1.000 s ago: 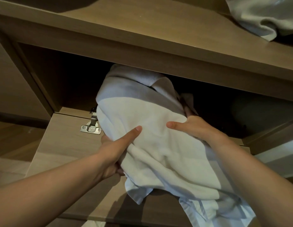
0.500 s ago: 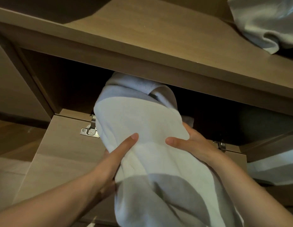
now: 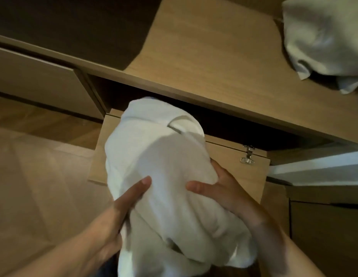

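A bulky white bundle of cloth (image 3: 160,156) hangs between my two hands in front of an open wooden compartment (image 3: 244,126). My left hand (image 3: 122,204) grips the bundle's left side, thumb on top and fingers hidden underneath. On the right side my right hand (image 3: 218,186) grips it the same way, thumb pointing left across the cloth. The bundle's far end still reaches to the compartment's dark opening. Its near end sags down below my wrists.
The compartment's flap door (image 3: 234,172) lies folded down, with a metal hinge (image 3: 247,156) at its right. A wooden shelf top (image 3: 204,56) runs above, carrying another white cloth (image 3: 324,37) at the far right. Wooden floor (image 3: 34,186) spreads to the left.
Both hands have drawn the bundle out of the compartment toward me. The view has tilted down, so the shelf top and floor show more.
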